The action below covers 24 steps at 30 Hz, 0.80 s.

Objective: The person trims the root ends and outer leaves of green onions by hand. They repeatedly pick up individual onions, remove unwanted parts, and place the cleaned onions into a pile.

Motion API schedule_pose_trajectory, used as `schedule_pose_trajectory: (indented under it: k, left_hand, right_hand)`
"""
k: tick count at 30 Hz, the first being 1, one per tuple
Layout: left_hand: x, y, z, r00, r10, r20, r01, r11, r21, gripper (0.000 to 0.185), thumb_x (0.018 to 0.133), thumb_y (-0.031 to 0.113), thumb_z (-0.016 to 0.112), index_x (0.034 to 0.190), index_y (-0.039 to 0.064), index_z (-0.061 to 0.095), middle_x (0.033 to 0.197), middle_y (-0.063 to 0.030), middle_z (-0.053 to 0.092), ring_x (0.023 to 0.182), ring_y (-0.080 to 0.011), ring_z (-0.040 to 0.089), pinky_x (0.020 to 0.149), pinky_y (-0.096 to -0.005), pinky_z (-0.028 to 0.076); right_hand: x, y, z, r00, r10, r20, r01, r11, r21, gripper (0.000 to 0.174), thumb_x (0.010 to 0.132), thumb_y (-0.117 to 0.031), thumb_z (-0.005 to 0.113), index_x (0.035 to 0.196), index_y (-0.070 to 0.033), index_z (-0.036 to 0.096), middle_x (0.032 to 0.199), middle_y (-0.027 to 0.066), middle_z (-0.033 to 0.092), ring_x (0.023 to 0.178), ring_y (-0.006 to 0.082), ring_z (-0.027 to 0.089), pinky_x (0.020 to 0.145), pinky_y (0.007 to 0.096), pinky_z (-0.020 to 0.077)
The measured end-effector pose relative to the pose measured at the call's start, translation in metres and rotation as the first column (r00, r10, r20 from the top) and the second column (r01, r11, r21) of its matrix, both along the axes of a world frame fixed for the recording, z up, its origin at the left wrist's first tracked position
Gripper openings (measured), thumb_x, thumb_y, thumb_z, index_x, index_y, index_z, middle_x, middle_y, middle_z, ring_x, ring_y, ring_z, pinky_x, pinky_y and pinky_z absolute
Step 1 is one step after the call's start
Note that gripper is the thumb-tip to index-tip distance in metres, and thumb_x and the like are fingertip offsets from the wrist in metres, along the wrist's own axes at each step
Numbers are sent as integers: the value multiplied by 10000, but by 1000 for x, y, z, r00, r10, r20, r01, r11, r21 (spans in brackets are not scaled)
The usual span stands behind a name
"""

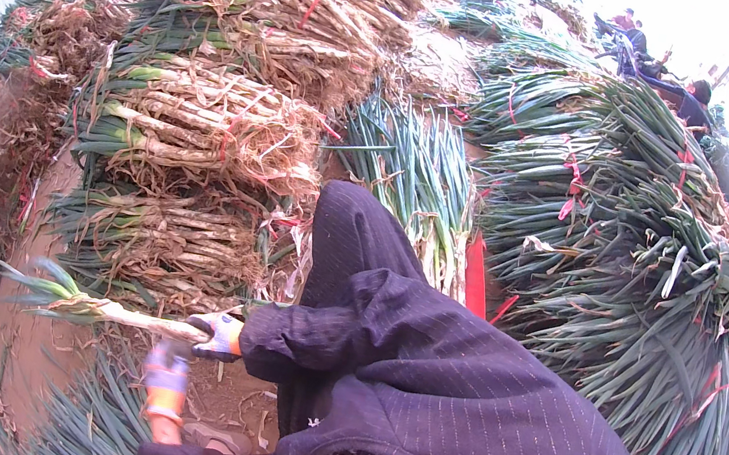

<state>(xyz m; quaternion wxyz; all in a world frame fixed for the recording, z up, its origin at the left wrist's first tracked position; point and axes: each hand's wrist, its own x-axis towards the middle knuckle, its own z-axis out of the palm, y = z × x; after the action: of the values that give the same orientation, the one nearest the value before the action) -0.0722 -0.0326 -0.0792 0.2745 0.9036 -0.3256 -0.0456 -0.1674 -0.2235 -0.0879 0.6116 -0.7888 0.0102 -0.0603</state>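
Observation:
A green onion stalk lies roughly level across the space before me, its leafy tops to the left. My right hand, in a white, orange and purple work glove, grips it at the right end. Just below, my left hand wears a similar glove and is blurred by motion. Its fingers reach near the stalk, but whether they hold anything is unclear. Under my hands, green onion leaves spread over the ground beside a shoe. My dark pinstriped sleeve hides part of the ground.
Tied bundles of green onions are stacked ahead to the left, roots facing right. More leafy bundles pile up on the right. An upright-leaved bunch lies between, near a red strip. People are in the far background.

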Motion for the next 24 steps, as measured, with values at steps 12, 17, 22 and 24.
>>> schedule_pose_trajectory:
  k: [12, 17, 22, 24]
  left_hand:
    - [81, 87, -33, 667, 394, -632, -343, 916, 208, 764, 759, 412, 672, 1327, -2, 372, 1349, -199, 425, 1263, -278, 394, 1008, -347, 349]
    - [107, 83, -73, 93, -162, -982, -785, 596, -172, 503, 926, 415, 425, 1203, -1, 485, 1084, -96, 587, 966, -234, 562, 838, -370, 462]
    - [128, 60, -62, 283, -648, -707, -650, 412, -639, 562, 883, 394, 508, 1303, 30, 422, 1313, -156, 456, 1203, -265, 439, 1009, -412, 324]
    - [135, 49, -34, 82, -828, -555, -527, 437, -729, 548, 898, 341, 492, 1342, 44, 373, 1283, -137, 474, 1180, -291, 448, 1022, -473, 299]
  right_hand:
    - [5, -4, -5, 955, 51, -292, -75, 995, -72, 495, 690, -262, 672, 1142, -94, 557, 985, 151, 637, 938, 307, 609, 797, 390, 463]
    - [-24, 9, 12, 994, 82, -78, -89, 992, -89, 475, 658, -218, 653, 1106, -81, 575, 943, 175, 640, 912, 319, 607, 789, 381, 466]
    - [-41, 0, 20, 959, 148, -241, -188, 970, -153, 510, 673, -376, 701, 1078, -84, 598, 974, 156, 644, 943, 286, 611, 811, 448, 464]
    - [-28, -6, 21, 937, 207, -280, -336, 748, -573, 678, 639, -537, 720, 1096, -53, 591, 1018, 176, 625, 992, 305, 588, 832, 446, 465]
